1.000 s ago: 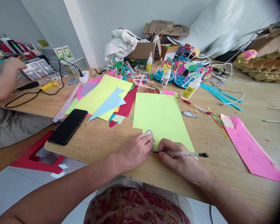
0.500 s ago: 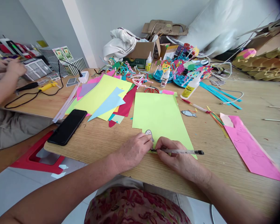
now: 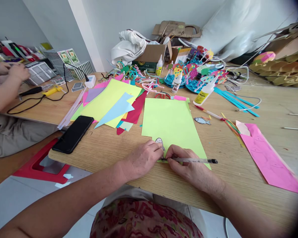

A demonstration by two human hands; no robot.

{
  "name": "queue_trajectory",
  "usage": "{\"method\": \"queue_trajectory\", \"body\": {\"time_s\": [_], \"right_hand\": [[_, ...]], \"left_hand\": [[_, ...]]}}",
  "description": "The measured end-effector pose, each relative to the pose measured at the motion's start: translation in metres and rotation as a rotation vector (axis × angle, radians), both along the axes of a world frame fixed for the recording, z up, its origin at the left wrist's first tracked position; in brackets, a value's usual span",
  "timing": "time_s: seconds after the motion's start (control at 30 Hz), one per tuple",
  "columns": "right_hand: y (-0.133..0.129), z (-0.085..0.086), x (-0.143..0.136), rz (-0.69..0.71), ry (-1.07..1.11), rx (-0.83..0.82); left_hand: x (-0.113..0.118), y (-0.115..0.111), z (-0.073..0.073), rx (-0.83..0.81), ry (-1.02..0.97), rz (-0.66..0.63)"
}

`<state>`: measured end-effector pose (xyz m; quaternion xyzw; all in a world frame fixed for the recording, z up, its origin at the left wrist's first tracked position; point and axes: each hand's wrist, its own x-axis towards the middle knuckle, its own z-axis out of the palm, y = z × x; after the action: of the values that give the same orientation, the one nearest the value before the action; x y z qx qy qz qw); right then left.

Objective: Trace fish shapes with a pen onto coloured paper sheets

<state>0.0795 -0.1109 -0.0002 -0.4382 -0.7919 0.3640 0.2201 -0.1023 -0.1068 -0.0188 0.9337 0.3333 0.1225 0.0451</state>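
A light green sheet of paper (image 3: pixel 172 122) lies on the table in front of me, its near left corner cut away. On its near left part rests a small grey paper fish (image 3: pixel 159 142). My left hand (image 3: pixel 147 157) presses the fish's lower end against the sheet, fingers together and bent; their tips partly hide it. In my right hand (image 3: pixel 186 162) a pen (image 3: pixel 198 160) is pinched, its tip on the green paper close to my left fingertips. Another grey paper fish (image 3: pixel 202 121) lies right of the sheet.
A black phone (image 3: pixel 73 135) and stacked coloured paper (image 3: pixel 109 99) lie to the left. Glue bottles (image 3: pixel 205 92) and decorated blue pieces (image 3: pixel 173 81) stand behind. A pink sheet (image 3: pixel 268 155) is at right. At far left, another person's hands (image 3: pixel 18 72) are at work.
The whole view has shifted slightly to the right. Both my hands stay nearly where they were on the green sheet, with the pen still at the paper.
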Motion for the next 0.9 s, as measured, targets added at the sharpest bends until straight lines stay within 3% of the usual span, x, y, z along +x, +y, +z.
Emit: {"method": "queue_trajectory", "body": {"time_s": [0.47,0.9], "right_hand": [[0.0,0.0,0.0,0.05,0.016,0.025],[-0.0031,-0.0007,-0.002,0.044,-0.014,0.009]], "left_hand": [[-0.0018,0.0025,-0.0043,-0.011,-0.058,-0.011],[-0.0012,0.0038,0.0017,-0.06,-0.07,-0.007]]}}
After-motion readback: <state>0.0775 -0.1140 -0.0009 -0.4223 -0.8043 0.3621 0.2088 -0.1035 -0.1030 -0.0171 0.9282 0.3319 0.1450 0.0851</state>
